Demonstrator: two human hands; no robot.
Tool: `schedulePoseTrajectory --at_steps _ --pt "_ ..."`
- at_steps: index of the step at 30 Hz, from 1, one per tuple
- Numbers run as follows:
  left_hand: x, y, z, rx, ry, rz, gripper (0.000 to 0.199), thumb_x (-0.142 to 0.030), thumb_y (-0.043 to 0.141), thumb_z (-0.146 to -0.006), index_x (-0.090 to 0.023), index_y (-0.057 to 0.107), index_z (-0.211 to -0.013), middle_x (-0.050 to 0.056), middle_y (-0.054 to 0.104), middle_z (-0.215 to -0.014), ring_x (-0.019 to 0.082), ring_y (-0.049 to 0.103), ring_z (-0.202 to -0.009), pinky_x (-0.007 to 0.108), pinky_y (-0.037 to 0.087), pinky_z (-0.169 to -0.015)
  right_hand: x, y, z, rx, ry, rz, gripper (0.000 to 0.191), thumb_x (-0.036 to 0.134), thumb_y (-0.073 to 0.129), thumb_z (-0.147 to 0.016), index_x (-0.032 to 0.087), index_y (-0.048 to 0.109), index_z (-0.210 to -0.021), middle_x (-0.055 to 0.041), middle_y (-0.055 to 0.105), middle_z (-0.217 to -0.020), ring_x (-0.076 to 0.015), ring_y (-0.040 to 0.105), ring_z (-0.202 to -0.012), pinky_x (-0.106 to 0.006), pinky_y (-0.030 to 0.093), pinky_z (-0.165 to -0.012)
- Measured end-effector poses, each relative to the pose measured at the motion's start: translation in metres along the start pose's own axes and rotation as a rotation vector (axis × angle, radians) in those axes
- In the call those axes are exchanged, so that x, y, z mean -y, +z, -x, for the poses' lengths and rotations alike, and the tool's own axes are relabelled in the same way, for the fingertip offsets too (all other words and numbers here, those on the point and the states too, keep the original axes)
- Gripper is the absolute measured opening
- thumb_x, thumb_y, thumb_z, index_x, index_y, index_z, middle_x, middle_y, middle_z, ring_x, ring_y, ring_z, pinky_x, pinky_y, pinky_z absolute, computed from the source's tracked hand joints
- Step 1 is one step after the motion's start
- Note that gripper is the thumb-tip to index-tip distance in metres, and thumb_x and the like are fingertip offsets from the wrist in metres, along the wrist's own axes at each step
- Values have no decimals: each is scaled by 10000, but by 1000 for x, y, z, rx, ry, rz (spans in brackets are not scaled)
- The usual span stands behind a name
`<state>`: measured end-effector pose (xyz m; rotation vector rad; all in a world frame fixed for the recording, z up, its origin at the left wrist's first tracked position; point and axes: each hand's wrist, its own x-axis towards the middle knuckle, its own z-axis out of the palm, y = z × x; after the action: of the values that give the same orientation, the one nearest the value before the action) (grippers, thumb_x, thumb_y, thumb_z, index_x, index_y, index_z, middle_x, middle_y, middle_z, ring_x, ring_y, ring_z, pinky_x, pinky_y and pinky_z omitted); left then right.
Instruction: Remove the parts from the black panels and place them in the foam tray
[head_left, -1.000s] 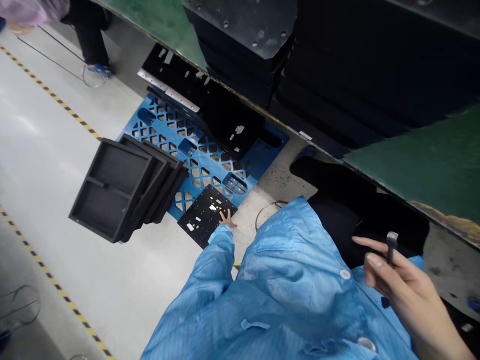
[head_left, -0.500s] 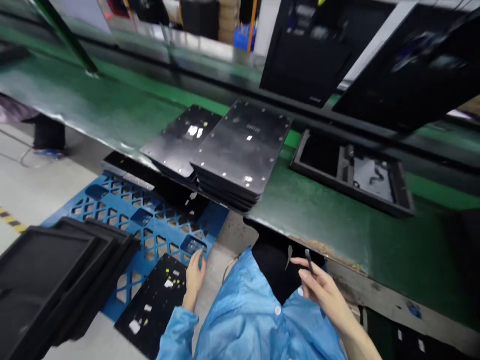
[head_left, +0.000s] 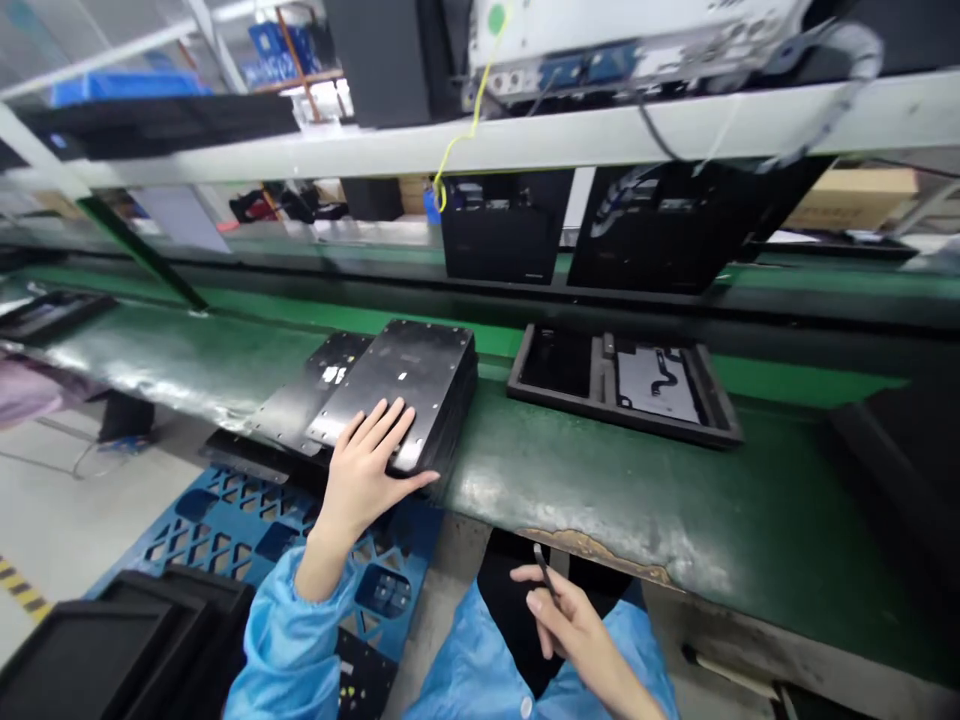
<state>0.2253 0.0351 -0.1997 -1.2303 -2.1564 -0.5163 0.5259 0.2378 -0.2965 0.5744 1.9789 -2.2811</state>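
My left hand [head_left: 364,465] lies with its fingers spread on the near end of the top panel in a stack of flat black metal panels [head_left: 416,375]. The thumb reaches to the stack's near right corner. A second, lower group of black panels [head_left: 300,390] with small white labels lies just left of it, partly under the stack. My right hand [head_left: 562,610] is held in front of my body, just off the bench's front edge. Its fingers are closed round a thin dark hand tool [head_left: 545,570], whose tip points up; its exact kind is not clear.
On the green bench [head_left: 525,470] a black foam tray [head_left: 622,430] holds a dark panel and a grey part with a black cable. Below left, a blue plastic pallet [head_left: 390,590] stands beside stacked black trays [head_left: 82,650]. A white shelf beam [head_left: 675,130] crosses above.
My left hand has moved up from beside the pallet onto the panel stack. The right hand still holds the tool in front of my body. My view has tilted upward.
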Motion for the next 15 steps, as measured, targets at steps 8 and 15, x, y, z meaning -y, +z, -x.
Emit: schedulePoseTrajectory --at_steps 8,15 --pt "-74 -15 46 -248 239 -14 396 -81 650 -1042 -192 749 -1408 99 844 -1274 275 784 -1270 398 543 -1088 11 -17 0 11 -94 -297 705 771 729 -947 226 700 -1394 -23 731 -788 -59 180 -467 -266 102 -472" --pt "-158 -18 64 -222 417 193 345 -117 496 -1138 -178 836 -1140 29 871 -1188 158 793 -1237 391 295 -1371 67 6 -20 -418 -250 -708 695 656 890 -846 260 708 -1386 -64 797 -1052 -62 343 -478 -247 261 -443"
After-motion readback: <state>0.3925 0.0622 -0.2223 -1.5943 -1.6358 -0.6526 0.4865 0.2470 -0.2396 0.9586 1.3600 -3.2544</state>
